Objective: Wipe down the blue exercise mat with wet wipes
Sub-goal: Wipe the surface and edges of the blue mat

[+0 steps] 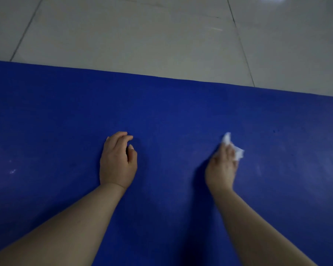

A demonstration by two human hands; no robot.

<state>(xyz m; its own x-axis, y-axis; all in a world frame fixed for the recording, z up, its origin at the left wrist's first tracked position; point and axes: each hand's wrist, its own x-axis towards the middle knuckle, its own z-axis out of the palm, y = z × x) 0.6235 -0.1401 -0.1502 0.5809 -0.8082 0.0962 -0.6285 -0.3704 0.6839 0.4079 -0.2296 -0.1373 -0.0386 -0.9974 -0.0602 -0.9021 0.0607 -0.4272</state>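
View: a head-worn camera looks forward and down over two bare forearms reaching out across a mat on the floor.
Mat: the blue exercise mat lies flat and fills the lower two thirds of the view, its far edge running slightly downhill from left to right.
Floor: pale glossy floor tiles lie beyond the far edge of the mat.
Left hand: the left hand rests on the mat, left of centre, fingers loosely curled and holding nothing; it appears to brace the body or pin the mat.
Right hand: the right hand holds a crumpled white wet wipe against the mat, right of centre, fingers bent around it; the hand is motion-blurred.
Marks: faint whitish smudges show near the mat's left side, with paler streaks to the right of the wipe.
Step in hand: likely mid-stroke, wiping the middle-right part of the mat.
Next move: probably sweeping the wipe sideways with steady downward pressure, keeping the mat from sliding, and eventually reaching the smudged left area.
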